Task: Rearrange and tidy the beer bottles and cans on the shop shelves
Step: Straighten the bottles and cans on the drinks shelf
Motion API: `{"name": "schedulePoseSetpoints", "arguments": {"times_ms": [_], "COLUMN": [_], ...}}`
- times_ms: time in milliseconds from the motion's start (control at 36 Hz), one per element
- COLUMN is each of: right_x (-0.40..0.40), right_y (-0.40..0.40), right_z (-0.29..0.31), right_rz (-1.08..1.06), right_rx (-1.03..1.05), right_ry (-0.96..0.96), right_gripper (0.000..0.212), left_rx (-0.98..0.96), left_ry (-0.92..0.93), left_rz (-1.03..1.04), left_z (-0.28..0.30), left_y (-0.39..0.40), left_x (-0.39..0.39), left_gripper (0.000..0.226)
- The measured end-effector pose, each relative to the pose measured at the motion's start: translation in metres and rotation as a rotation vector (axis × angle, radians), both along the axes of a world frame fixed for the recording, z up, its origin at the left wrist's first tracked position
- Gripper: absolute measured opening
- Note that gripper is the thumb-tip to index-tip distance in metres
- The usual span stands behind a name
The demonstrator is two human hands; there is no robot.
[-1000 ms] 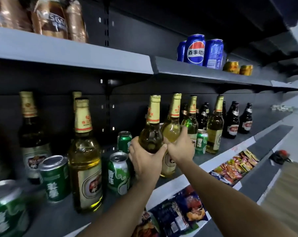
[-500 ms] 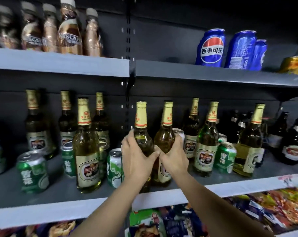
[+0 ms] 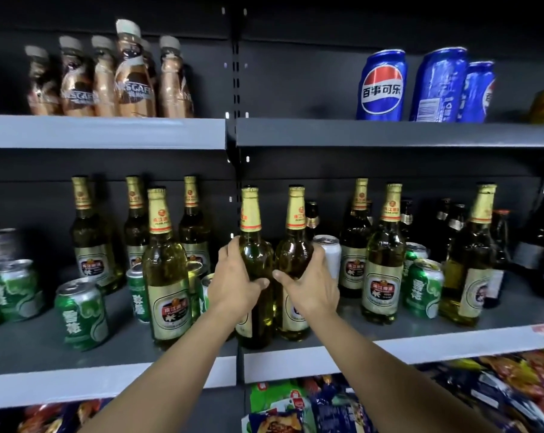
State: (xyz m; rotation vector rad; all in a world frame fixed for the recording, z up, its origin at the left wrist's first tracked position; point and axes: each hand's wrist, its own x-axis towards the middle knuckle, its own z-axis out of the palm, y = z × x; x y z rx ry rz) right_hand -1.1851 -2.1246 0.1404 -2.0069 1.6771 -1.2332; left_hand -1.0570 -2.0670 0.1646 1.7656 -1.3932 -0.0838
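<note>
- On the middle shelf (image 3: 114,354), far left: green beer cans (image 3: 81,314), scattered among the bottles and turned every which way, one pushed well forward; judged not yet sorted.
- Left of centre: one gold-capped bottle (image 3: 166,276) upright near the shelf lip, three more of its kind in a loose row at the back wall; the front one probably sits forward as a facing item.
- Centre, left hand (image 3: 233,284): wraps the shoulder of the left held bottle (image 3: 254,260), fingers round the glass and thumb across the front; the base is at or just above the shelf near the join of the two boards, which one cannot be told.
- Centre, right hand (image 3: 308,287): grips the right held bottle (image 3: 294,257) the same way. The two bottles touch side by side, seemingly so they can be set as a matched pair.
- Just right of the hands: a white can (image 3: 330,257) behind, close to the right fingers; a knock is possible.
- Right: further gold-capped bottles mixed with green cans, then dark bottles (image 3: 452,226) grouped at the back corner.
- Upper shelf: brown coffee bottles (image 3: 133,79) left, blue cola cans (image 3: 381,85) right, outside the beer stock.
</note>
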Motion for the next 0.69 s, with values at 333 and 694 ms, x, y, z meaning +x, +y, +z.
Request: {"name": "schedulePoseSetpoints", "arguments": {"times_ms": [333, 694], "right_x": [-0.036, -0.043], "right_y": [-0.017, -0.076], "right_z": [0.017, 0.037], "right_rz": [-0.159, 0.077], "right_rx": [-0.328, 0.157], "right_ry": [-0.059, 0.358], "right_gripper": [0.035, 0.080], "left_rx": [-0.106, -0.124], "left_ry": [0.029, 0.033], "left_rz": [0.000, -0.021], "left_z": [-0.020, -0.024], "left_y": [-0.005, -0.007], "left_x": [-0.005, 0.000], "left_gripper": [0.101, 0.099]}}
